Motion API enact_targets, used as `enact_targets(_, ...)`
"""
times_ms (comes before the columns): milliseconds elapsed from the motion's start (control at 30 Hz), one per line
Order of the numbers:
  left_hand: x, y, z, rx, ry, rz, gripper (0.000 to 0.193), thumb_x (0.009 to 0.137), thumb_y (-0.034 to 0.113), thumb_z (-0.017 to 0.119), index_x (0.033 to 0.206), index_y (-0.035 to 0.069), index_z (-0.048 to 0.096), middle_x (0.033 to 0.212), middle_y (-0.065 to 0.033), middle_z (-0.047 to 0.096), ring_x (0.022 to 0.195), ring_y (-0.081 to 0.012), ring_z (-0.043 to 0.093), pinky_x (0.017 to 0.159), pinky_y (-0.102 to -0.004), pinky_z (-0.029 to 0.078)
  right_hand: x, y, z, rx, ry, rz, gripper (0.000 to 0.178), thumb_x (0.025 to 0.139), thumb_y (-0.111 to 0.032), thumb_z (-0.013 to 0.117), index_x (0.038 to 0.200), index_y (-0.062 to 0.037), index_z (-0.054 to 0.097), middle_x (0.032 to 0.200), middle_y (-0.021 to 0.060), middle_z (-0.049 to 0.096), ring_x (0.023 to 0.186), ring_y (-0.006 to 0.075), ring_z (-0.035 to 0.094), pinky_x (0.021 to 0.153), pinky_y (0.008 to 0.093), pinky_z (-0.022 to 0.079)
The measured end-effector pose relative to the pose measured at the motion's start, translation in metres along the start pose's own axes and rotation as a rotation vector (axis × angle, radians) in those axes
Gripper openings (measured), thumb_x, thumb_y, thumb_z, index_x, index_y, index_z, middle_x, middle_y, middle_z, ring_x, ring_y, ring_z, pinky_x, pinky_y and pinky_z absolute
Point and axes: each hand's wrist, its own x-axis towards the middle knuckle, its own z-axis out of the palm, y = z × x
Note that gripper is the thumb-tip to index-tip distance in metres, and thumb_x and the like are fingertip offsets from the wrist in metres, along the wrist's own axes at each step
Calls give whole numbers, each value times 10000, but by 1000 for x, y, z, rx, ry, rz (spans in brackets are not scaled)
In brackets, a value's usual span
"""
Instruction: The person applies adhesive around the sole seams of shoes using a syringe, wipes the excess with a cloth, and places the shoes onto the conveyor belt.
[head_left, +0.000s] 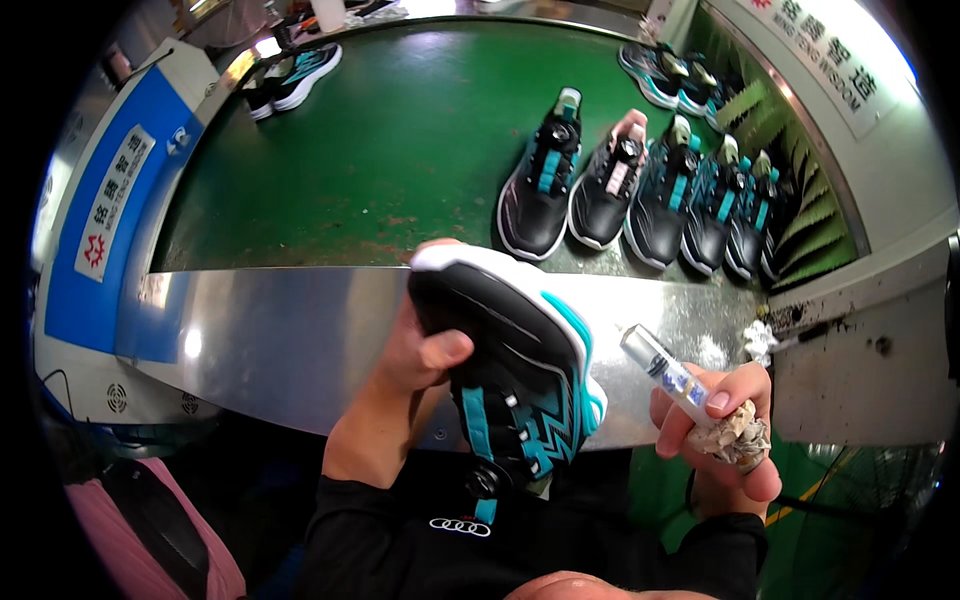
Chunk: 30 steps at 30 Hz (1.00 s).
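My left hand [430, 348] is wrapped round the front of a black sneaker [510, 340], its thumb across the upper. The shoe has a white sole, turquoise trim and a dial on its strap; it hangs tilted, toe up, above the metal ledge. My right hand [735, 400] is closed round a slim clear tube [672, 372] with a silver end, which points up and left toward the shoe but stays apart from it. A crumpled beige wad [735, 437] is in the same hand, at the tube's lower end; whether it is cloth or paper I cannot tell.
Behind the metal ledge [290, 320] lies a green conveyor belt [390, 150]. Several sneakers [655, 205] stand in a row on its right, beside a curtain of bristly strips [800, 190]. More shoes [305, 75] sit far left and far right [660, 75]. A blue-and-white machine panel [110, 200] borders the left.
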Motion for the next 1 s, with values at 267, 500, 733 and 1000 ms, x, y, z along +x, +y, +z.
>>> enact_targets(267, -7, 3, 10, 105, -42, 67, 754, 585, 223, 800, 1181, 61, 369, 1066, -162, 560, 982, -232, 570, 845, -353, 476, 44, 7, 26, -34, -83, 38, 656, 797, -717, 452, 1070, -120, 455, 648, 95, 600, 779, 179, 429, 766, 316, 342)
enact_targets(500, -8, -1, 6, 105, -102, 117, 743, 607, 199, 795, 1200, 84, 362, 1061, -171, 557, 982, -240, 570, 838, -364, 479, 44, 13, 29, 116, -42, 67, 664, 793, -661, 537, 1076, -61, 534, 798, 171, 579, 774, 185, 424, 739, 318, 298)
enact_targets(733, -8, 3, 11, 101, -149, 158, 750, 616, 176, 792, 1218, 113, 349, 1045, -170, 553, 982, -244, 565, 828, -363, 477, 50, -1, 37, -84, -11, 190, 614, 819, -707, 444, 1027, -133, 506, 617, 84, 602, 741, 153, 390, 713, 268, 332)
enact_targets(1000, -8, 5, 10, 89, -125, 155, 747, 620, 179, 789, 1217, 99, 347, 1060, -174, 552, 988, -248, 565, 834, -366, 479, 55, -1, 38, -108, 18, 231, 592, 829, -685, 459, 1012, -123, 501, 621, 116, 608, 764, 157, 397, 642, 225, 339)
